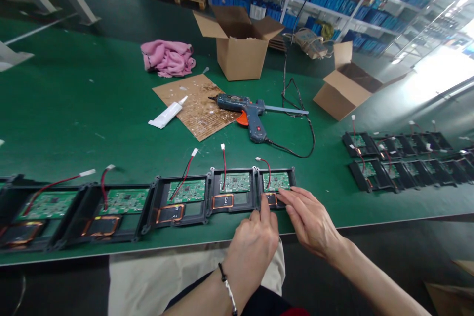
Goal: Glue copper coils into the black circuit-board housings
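Note:
Several black plastic cases (208, 185) stand in a row along the bench's front edge, each with a green circuit board (234, 182) and a red-and-black lead ending in a white plug. In the rightmost case, a copper coil (271, 199) with a dark centre sits below the board. My left hand (255, 234) has its index finger stretched onto the coil's left side, the other fingers curled under. My right hand (311, 217) rests its outstretched fingertips on the coil's right end and the case's edge, thumb apart. Fingers partly hide the coil; neither hand visibly grips anything.
Behind the row, a blue glue gun (242, 108) with a black cord lies partly on stained cardboard (203, 113), near a white tube (167, 114). Also here: a pink cloth (168, 58), open boxes (242, 54) and more filled cases (403, 173) at right.

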Demonstrator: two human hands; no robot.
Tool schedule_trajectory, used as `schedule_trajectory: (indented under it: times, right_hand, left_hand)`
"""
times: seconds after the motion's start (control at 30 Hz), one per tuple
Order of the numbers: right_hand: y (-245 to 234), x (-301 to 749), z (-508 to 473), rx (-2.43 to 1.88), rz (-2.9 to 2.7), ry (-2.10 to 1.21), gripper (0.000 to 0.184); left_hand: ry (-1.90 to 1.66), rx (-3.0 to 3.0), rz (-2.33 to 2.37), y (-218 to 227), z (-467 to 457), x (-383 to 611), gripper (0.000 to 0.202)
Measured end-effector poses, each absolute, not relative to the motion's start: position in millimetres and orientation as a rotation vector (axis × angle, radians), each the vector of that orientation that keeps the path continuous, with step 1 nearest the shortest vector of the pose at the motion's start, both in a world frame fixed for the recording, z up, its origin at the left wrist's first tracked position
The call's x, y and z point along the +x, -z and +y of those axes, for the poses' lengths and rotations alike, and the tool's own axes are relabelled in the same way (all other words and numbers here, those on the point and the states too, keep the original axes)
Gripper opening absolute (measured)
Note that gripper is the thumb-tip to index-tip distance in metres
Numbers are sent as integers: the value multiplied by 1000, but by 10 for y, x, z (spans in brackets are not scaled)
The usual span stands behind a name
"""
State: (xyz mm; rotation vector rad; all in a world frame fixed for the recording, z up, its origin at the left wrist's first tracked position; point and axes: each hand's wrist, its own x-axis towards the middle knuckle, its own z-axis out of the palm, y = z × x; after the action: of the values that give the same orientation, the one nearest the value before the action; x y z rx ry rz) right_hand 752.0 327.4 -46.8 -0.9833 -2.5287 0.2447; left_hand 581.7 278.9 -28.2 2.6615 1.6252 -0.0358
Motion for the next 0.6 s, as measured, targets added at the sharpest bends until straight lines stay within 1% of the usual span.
schedule_trajectory:
  times: [0.27, 0.4, 0.5, 0.6]
  right_hand:
    - [500, 7520, 3251, -980, -2533, -297, 44]
    - [498, 7528, 3224, -1014, -2516, -273, 44]
    - [439, 7517, 3257, -1075, -2444, -303, 39]
    - [310, 7452, 3408, -1140, -2346, -345, 34]
  left_hand:
    - [97, 2611, 1566, 274, 2831, 5818, 30]
    - [54, 2619, 1600, 305, 2777, 5822, 27]
    - [-200, 2723, 1526, 254, 2746, 5729, 20]
    - [-748, 2716, 1418, -18, 2728, 5500, 16]
